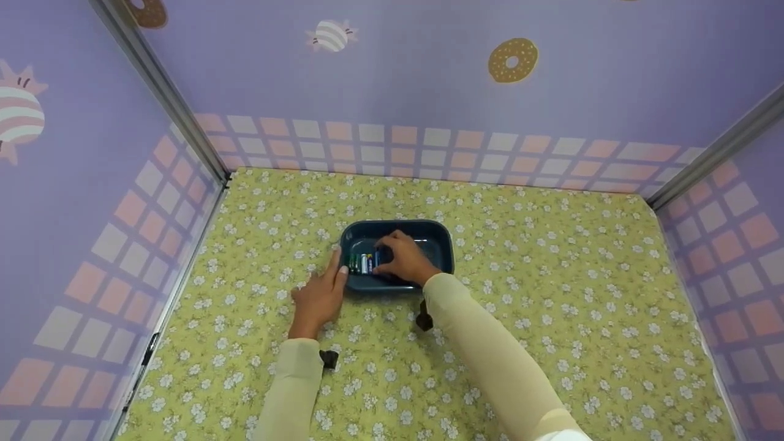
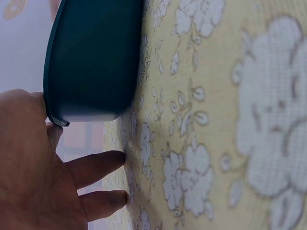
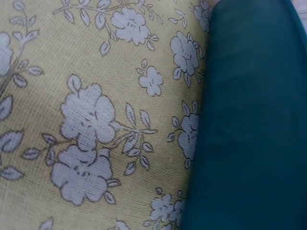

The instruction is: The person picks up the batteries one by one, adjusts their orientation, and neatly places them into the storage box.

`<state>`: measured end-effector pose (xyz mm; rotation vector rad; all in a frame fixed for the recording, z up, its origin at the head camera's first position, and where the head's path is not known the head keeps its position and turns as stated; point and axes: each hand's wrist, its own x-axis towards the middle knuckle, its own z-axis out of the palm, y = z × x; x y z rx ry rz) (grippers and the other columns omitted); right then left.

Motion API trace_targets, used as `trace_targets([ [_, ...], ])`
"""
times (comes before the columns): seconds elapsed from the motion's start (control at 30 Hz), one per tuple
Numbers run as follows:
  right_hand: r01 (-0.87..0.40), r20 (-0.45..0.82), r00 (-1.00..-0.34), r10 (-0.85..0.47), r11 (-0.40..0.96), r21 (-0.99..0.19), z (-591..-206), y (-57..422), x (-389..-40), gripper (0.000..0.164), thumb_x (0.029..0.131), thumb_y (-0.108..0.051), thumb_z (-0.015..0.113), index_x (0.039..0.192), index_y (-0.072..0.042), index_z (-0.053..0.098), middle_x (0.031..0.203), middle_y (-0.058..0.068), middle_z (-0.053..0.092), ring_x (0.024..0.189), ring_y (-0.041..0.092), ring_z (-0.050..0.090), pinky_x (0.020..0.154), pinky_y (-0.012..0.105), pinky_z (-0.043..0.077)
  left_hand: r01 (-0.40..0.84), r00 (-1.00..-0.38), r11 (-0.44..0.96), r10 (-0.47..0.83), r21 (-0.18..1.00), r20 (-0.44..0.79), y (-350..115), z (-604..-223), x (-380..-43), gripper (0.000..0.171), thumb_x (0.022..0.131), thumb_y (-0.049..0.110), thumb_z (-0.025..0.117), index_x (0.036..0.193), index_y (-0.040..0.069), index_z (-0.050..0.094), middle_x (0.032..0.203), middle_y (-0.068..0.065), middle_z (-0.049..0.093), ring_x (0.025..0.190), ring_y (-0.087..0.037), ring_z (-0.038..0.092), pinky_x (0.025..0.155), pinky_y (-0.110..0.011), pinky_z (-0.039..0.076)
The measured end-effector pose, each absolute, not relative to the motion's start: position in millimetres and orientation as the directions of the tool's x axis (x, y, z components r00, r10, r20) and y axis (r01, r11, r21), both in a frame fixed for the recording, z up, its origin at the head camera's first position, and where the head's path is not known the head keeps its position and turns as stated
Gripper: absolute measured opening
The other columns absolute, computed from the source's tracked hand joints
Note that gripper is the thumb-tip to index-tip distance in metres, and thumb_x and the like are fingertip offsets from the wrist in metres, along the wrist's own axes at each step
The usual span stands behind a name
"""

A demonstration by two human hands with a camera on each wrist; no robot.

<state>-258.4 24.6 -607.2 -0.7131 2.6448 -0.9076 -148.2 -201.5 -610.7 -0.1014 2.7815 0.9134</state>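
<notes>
A dark teal plastic basin [image 1: 398,289] sits on the flowered cloth. Inside its left half several small batteries [image 1: 364,264] stand side by side in a row, green ones at the left, then a silver one and a blue one. At the row's right end my right hand [image 1: 404,257] reaches in over the near rim and pinches a blue battery [image 1: 376,256] between thumb and fingertips. My left hand [image 1: 321,297] rests against the basin's left side, its thumb over the rim. In the left wrist view its other fingers [image 2: 98,167] spread straight down to the cloth.
The flowered cloth [image 1: 569,294] spreads around the basin on every side. Purple printed walls [image 1: 416,73] stand behind and at both sides, joined by grey corner posts [image 1: 165,86]. Dark wrist gear [image 1: 329,359] hangs by each wrist.
</notes>
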Motion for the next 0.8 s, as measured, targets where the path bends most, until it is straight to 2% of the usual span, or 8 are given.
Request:
trace_targets([
  [0.3, -0.391, -0.054, -0.847, -0.529, 0.689, -0.611, -610.9, 23.3, -254.8, 0.057, 0.082, -0.039, 0.088, 0.129, -0.014, 0.069, 0.128, 0.011, 0.059, 0.118, 0.029, 0.055, 0.104, 0.046, 0.049, -0.125, -0.976, 0.809, 0.003, 0.574, -0.218, -200.9, -608.2, -147.0, 0.066, 0.105, 0.068, 0.016, 0.165, 0.042, 0.002, 0.157, -0.014, 0.048, 0.151, -0.049, 0.028, 0.106, -0.088, 0.01],
  [0.8, -0.385, -0.067, -0.857, -0.512, 0.719, -0.579, -615.0, 21.1, -251.6, 0.057, 0.082, -0.042, 0.087, 0.129, -0.016, 0.069, 0.132, 0.009, 0.058, 0.12, 0.029, 0.053, 0.104, 0.048, 0.048, -0.126, -0.978, 0.809, -0.004, 0.575, -0.208, -200.4, -607.9, -146.6, 0.064, 0.107, 0.066, 0.018, 0.165, 0.042, 0.004, 0.156, -0.014, 0.049, 0.15, -0.051, 0.029, 0.106, -0.088, 0.011],
])
